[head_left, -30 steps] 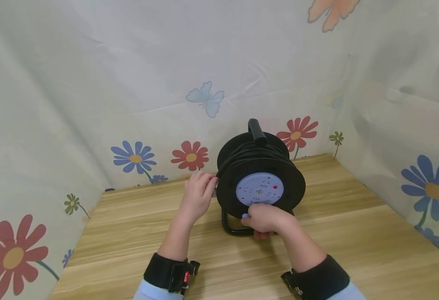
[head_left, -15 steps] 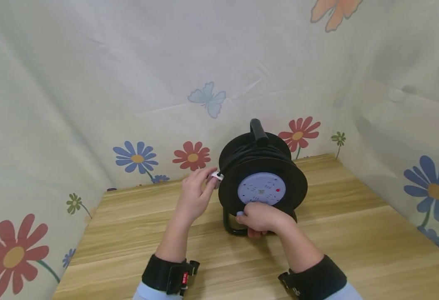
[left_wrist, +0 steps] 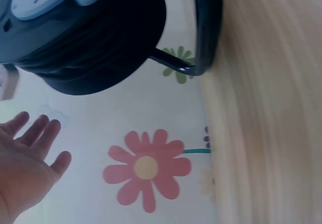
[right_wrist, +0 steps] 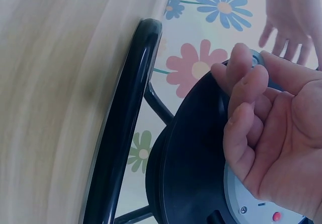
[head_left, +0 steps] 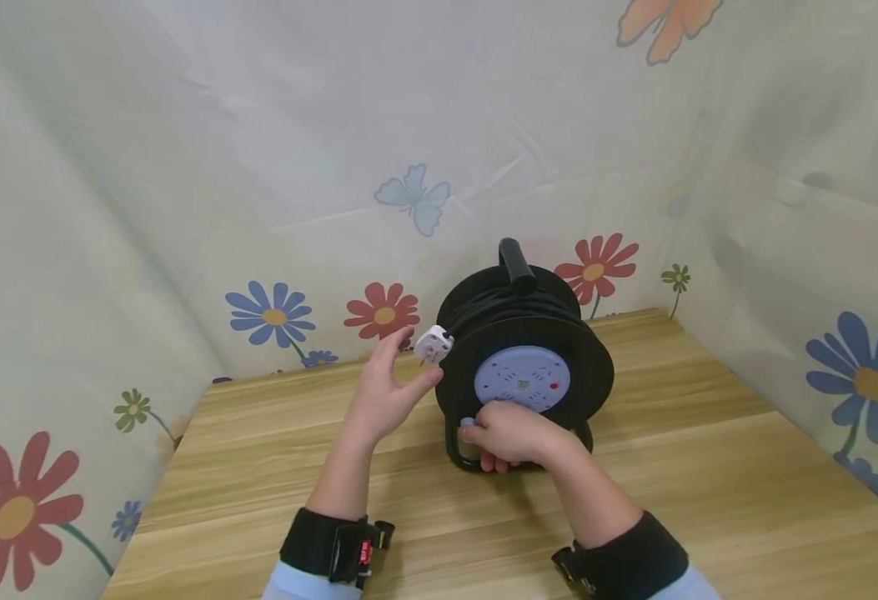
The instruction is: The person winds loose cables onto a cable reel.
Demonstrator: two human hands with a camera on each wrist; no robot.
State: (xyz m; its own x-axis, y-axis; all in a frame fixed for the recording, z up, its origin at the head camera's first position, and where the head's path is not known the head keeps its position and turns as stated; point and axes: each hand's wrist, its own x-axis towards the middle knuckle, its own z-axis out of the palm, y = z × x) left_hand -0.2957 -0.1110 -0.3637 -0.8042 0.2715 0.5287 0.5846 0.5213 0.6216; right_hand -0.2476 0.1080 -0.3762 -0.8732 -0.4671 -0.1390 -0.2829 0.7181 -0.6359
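A black cable reel [head_left: 449, 404] stands on its tubular frame [head_left: 463, 460], dark cable [head_left: 494, 307] wound between its two discs. Its front carries a round pale-blue socket panel [head_left: 523, 371] with a red dot. My right hand [head_left: 512, 432] grips the pale-blue crank knob [head_left: 469, 422] low on the front disc; the right wrist view shows fingers curled at that knob [right_wrist: 255, 60]. At the reel's left rim sits a white plug [head_left: 434, 344] on the cable's end. Around it, apart, my left hand [head_left: 384, 392] has thumb and fingers spread; the left wrist view shows a gap between hand [left_wrist: 27, 163] and plug [left_wrist: 7, 82].
Under the reel is a wood-grain tabletop [head_left: 273, 467]. A pale curtain [head_left: 296, 125] printed with flowers and butterflies hangs close behind and on both sides. The reel's carrying handle [head_left: 517, 267] sticks up on top.
The front disc has turned a little clockwise, my right hand and the knob moving left. The plug has risen along the rim into view, and my left fingers have spread away from it.
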